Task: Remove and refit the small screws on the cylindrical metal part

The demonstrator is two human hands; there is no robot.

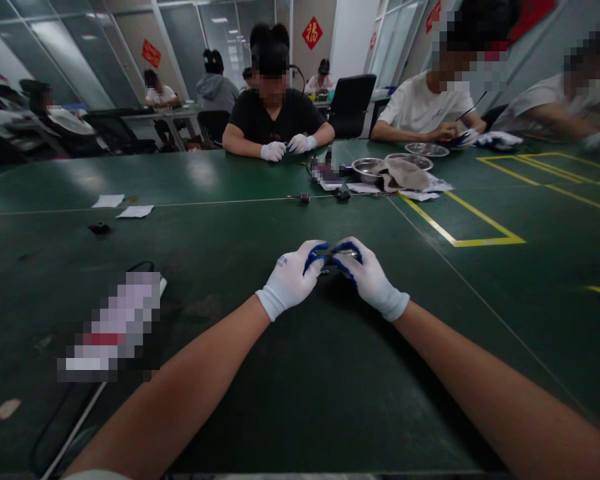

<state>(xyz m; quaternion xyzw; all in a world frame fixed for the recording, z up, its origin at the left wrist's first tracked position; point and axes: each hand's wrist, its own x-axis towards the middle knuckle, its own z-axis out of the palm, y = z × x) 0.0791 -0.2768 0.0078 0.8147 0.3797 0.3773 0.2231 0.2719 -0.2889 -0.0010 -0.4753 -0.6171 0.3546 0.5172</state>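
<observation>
Gloved left hand [294, 275] and right hand [373, 277] grasp a small, perhaps metallic object [349, 253], well inside the table's near edge [300, 472].

Two gloved hands, the left hand [291, 277] and the right hand [373, 275], share a small metal item [349, 253]; whether it is one piece or several cannot be told. Left of the left hand lies one long white object [123, 317]; farther beyond are two paper slips [109, 201]. Well beyond the right hand are three metal dishes [427, 149] and one brown cloth [403, 176]. Straight beyond both hands sits one person in black [275, 113].
</observation>
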